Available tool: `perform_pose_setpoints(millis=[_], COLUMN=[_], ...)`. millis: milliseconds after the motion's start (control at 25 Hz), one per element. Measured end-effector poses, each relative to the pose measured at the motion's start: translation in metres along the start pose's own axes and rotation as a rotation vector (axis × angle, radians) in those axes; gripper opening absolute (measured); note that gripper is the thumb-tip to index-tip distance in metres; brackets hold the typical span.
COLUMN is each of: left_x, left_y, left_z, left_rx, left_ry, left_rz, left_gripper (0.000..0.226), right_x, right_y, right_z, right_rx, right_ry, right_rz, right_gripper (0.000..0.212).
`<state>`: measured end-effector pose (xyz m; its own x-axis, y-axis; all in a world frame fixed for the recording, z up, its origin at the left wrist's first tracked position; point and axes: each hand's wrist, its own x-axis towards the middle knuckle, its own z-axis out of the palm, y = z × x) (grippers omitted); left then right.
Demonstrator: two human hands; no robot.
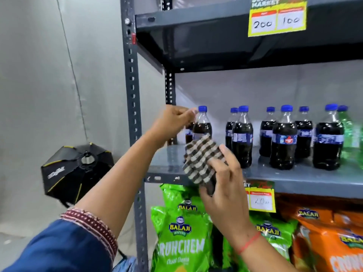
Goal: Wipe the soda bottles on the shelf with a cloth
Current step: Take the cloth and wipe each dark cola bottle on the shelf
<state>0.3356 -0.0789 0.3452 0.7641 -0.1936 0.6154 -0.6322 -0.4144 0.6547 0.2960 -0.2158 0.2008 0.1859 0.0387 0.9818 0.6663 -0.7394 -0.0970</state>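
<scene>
The left hand (172, 122) reaches up to the far-left cola bottle (202, 124) on the middle shelf (294, 177). Its fingers (188, 111) are pinched in close beside the neck, just under the blue cap (202, 108); motion blur hides whether they have closed on the neck or only touch it, so I cannot tell. Another bottle stands partly hidden behind the hand. The right hand (224, 183) holds the checked cloth (202, 160), fingers curled around its lower part, and presses the free upper part against the lower body of that same bottle at the shelf's front left corner.

The rest of the soda bottles (284, 138) stand in loose pairs further right along the shelf, with a green bottle (351, 134) at the far right edge. None of them is touched.

The risks, as I judge them:
- The bottle sits near the shelf's front edge. A sideways push from the cloth with a weak hold at the neck could tip it off onto the snack bags (180, 232) below
- A hold only at the neck lets the base swing under wiping pressure
- A wide sweep of the cloth to the right could knock the next pair (241, 134), which stand close enough together to topple one another
</scene>
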Motion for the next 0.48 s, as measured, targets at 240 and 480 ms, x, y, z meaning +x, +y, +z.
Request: perform_pose_setpoints(millis=[240,480], left_x=[0.087,0.110], left_y=[-0.017,-0.025], left_z=[0.021,0.031], left_rx=[-0.133,-0.335], left_ry=[0.103,-0.115], left_rz=[-0.044,-0.225], left_gripper=[0.038,0.008], right_x=[0.021,0.044], right_y=[-0.004,0.000], right_z=[0.003,0.008], right_rx=[-0.297,-0.442], right_ry=[-0.153,-0.215], right_rz=[-0.147,-0.143], right_gripper=[0.045,0.041])
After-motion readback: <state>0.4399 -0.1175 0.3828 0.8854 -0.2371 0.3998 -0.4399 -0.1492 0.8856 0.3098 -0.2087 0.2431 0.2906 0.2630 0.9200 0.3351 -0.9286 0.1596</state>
